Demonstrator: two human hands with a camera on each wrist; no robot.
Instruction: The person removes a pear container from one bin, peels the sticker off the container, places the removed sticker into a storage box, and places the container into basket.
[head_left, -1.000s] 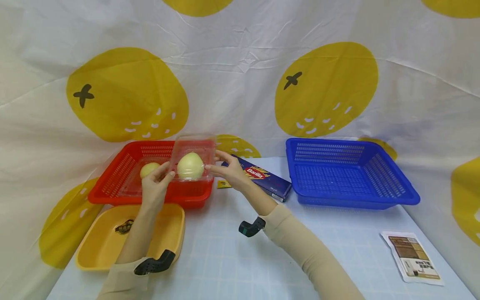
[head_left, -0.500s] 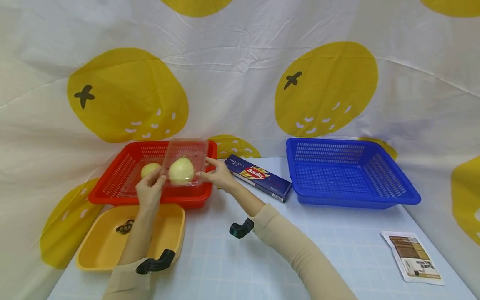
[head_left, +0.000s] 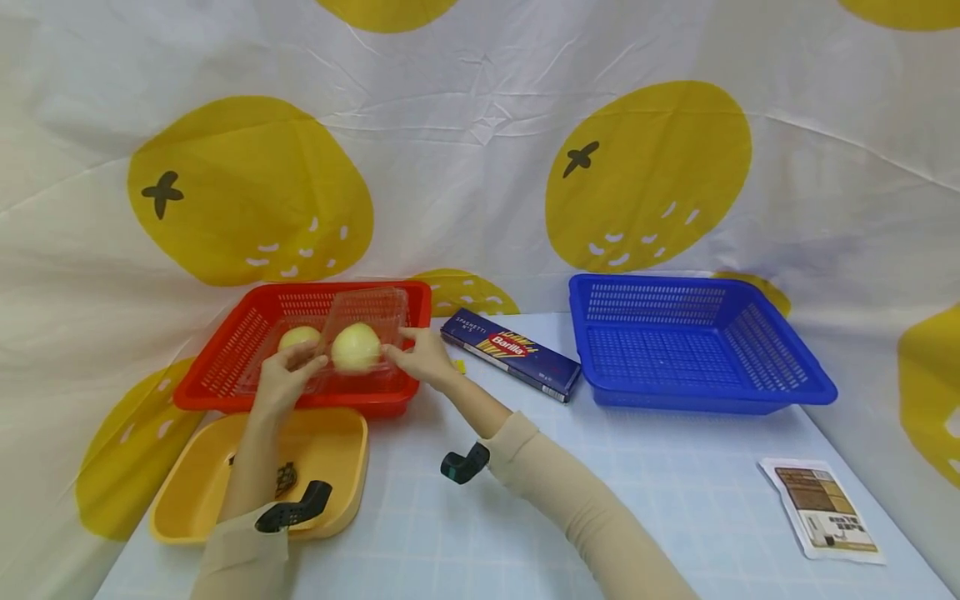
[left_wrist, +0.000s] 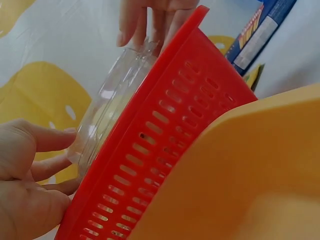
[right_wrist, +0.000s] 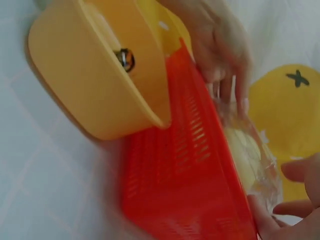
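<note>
A clear plastic container (head_left: 375, 304) with a round pale-yellow fruit (head_left: 356, 348) inside is held between both hands, low over the right part of the red basket (head_left: 193, 396). At its left end, my left hand (head_left: 281, 382) grips the edge with thumb and fingers. The right hand (head_left: 423, 357) pinches the opposite end. In the left wrist view, the container (left_wrist: 107, 107) sits partly below the basket's rim, so its lower part is hidden. Another pale fruit (head_left: 298, 336), seemingly in a second clear container, lies in the basket's left part, partly behind my left hand.
A yellow-orange tub (head_left: 337, 454) stands in front of the red basket, under the left forearm. Rightward lie a blue spaghetti box (head_left: 513, 354), a small yellow item (head_left: 460, 366) and a blue basket (head_left: 697, 400). Near the right edge rests a white-and-brown packet (head_left: 822, 510).
Both hands have carried the container leftward and down, from above the basket's right side to rim level. More of the spaghetti box shows now.
</note>
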